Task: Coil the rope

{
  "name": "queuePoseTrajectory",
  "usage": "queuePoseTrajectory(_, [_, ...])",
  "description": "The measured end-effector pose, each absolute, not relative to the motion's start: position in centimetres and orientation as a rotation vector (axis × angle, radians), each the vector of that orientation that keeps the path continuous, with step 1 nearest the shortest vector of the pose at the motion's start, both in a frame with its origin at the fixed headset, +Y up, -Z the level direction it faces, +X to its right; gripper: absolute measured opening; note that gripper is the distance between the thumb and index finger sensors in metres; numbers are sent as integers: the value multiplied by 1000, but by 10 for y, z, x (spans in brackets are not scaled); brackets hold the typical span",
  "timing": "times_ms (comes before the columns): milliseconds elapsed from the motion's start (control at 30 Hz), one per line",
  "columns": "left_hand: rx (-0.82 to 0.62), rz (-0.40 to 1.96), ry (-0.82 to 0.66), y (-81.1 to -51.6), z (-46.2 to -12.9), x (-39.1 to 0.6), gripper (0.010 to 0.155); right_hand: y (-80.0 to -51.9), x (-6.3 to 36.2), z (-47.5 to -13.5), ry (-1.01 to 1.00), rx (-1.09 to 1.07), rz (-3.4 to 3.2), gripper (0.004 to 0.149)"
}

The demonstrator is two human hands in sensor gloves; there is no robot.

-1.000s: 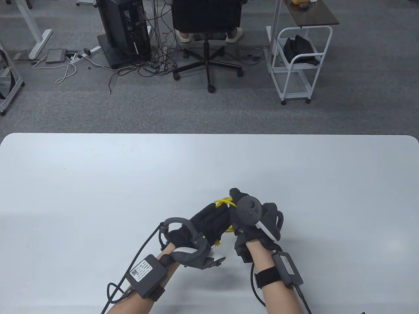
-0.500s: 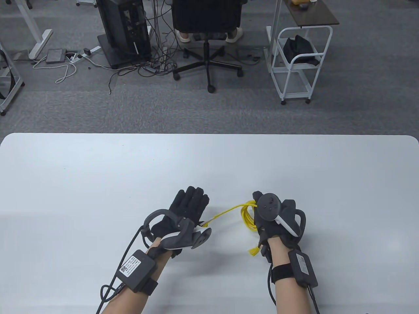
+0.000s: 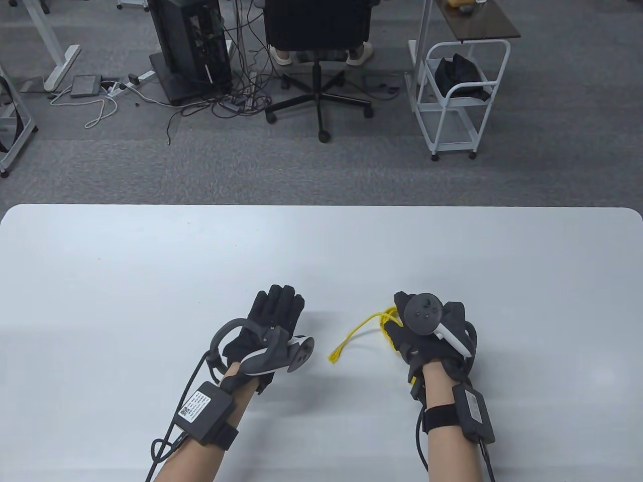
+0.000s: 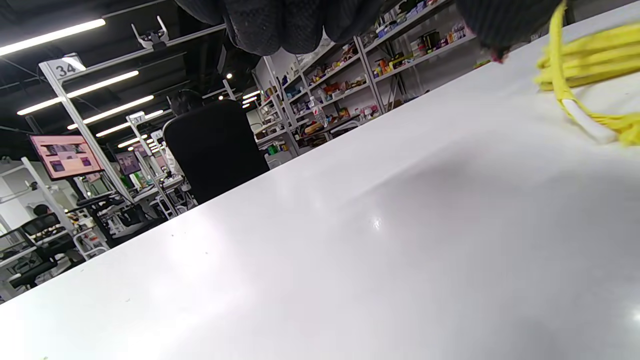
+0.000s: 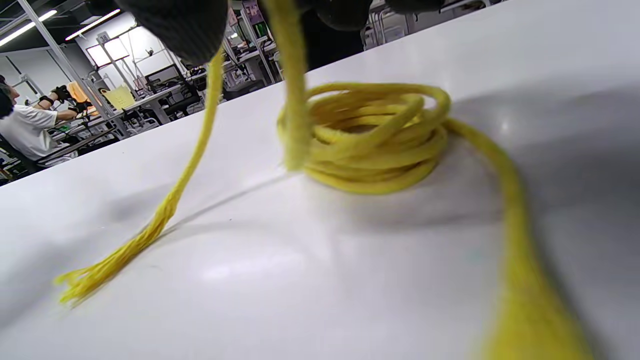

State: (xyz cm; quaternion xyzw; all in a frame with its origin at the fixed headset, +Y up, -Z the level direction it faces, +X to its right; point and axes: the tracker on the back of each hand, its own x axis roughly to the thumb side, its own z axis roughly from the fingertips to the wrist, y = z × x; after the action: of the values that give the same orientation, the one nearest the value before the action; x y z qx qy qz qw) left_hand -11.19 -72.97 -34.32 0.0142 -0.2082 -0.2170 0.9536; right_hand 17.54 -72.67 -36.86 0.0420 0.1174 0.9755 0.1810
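Observation:
The yellow rope (image 3: 382,321) lies mostly coiled on the white table (image 3: 150,261), under my right hand (image 3: 427,326). Its frayed tail (image 3: 335,354) runs left and rests on the table between the hands. In the right wrist view the coil (image 5: 370,140) sits on the table; strands rise from it into my gloved fingers (image 5: 175,25), which hold them. One strand (image 5: 165,210) drops to a frayed end. My left hand (image 3: 275,314) is open with fingers stretched out, apart from the rope and holding nothing. In the left wrist view the rope (image 4: 585,55) shows at the right edge.
The table's far edge (image 3: 321,207) is well beyond the hands. Behind it stand an office chair (image 3: 317,60), a computer tower (image 3: 191,45) with floor cables, and a white cart (image 3: 459,95).
My left hand let go of the rope's tail and drew away to the left. The tail dropped slack onto the table. My right hand moved right with the coil.

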Motion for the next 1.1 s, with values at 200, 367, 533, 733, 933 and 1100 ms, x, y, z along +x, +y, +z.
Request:
queuePoseTrajectory(200, [7, -457, -402, -729, -344, -115, 79, -726, 183, -367, 282, 141, 2735, 82])
queuePoseTrajectory(367, [9, -409, -374, -722, -346, -123, 79, -721, 182, -362, 32, 163, 2750, 83])
queuePoseTrajectory(533, [-3, -397, -358, -720, -348, -127, 79, -719, 176, -357, -183, 223, 2891, 83])
queuePoseTrajectory(733, [-10, -428, -354, -719, -347, -124, 79, -724, 172, -354, -212, 235, 3046, 85])
queuePoseTrajectory(933, [-16, -401, -363, -718, -346, -120, 79, -733, 174, -355, -127, 210, 3125, 85])
queuePoseTrajectory(1100, [-16, -407, -359, -719, -346, -120, 79, -735, 172, -355, -120, 225, 3172, 85])
